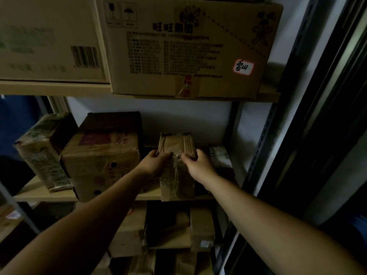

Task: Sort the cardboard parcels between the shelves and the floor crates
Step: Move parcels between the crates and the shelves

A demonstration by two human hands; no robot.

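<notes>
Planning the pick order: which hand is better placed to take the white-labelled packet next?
Probably right: the right hand holds the tall parcel at its right edge, beside the white-labelled packet; the left hand grips its other side.

parcel (pixel 176 167): matt creased cardboard, glossy tape | shelf (pixel 49 193): smooth wood

A dim storeroom: metal shelving (pixel 264 135) stacked with taped cardboard cartons (pixel 186 48).

Pretty dim, murky brown cast. The upper carton (pixel 188 46) catches the most light, print soft and smeary. Under the lower shelf (pixel 39 193) the boxes (pixel 129 231) go nearly black. Wide-angle bends the right upright (pixel 262 135).
</notes>
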